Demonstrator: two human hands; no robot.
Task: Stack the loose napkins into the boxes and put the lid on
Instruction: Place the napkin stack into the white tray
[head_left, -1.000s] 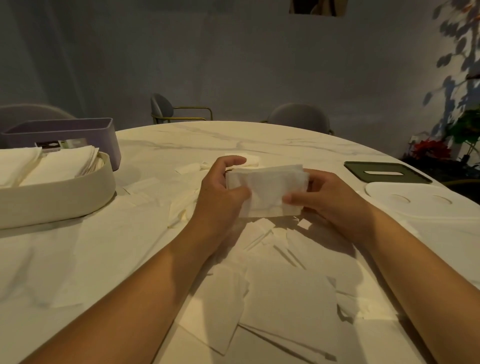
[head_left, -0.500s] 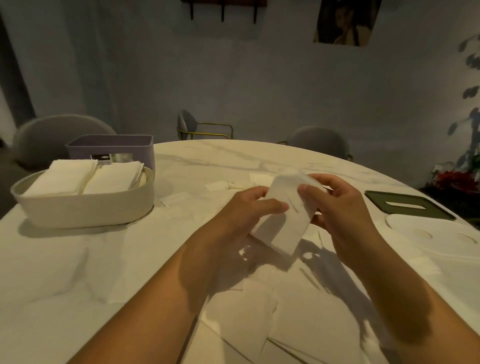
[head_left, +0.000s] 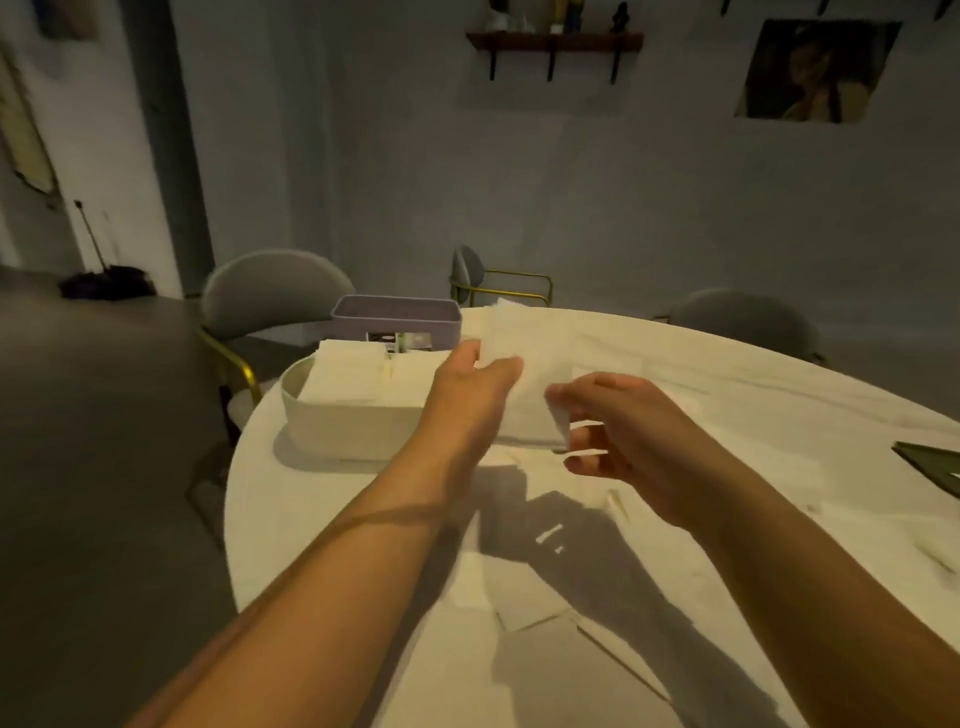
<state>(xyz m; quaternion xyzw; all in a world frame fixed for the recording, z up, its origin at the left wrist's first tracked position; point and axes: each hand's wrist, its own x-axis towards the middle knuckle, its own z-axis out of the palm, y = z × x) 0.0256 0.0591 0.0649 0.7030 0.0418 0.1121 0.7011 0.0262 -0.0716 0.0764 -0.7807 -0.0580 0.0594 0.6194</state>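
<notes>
My left hand (head_left: 470, 384) grips a thick stack of white napkins (head_left: 524, 364), held up just right of the white oval box (head_left: 332, 431). My right hand (head_left: 623, 431) is at the stack's lower right corner, thumb in front and curled fingers behind it. The white box holds two piles of napkins (head_left: 345, 382). A purple box (head_left: 397, 314) stands behind it. Loose napkins (head_left: 530, 613) lie scattered on the round white table (head_left: 322, 525) below my arms. A corner of a dark green lid (head_left: 932, 460) shows at the right edge.
Grey chairs with gold frames (head_left: 270, 296) stand around the table's far side. The table's left edge runs close beside the white box, with dark floor (head_left: 104, 467) beyond. A wall shelf (head_left: 553, 41) hangs high on the back wall.
Both hands have carried the napkin stack up and to the left, from mid-table toward the white box. My view has swung left, so the white lid is out of sight.
</notes>
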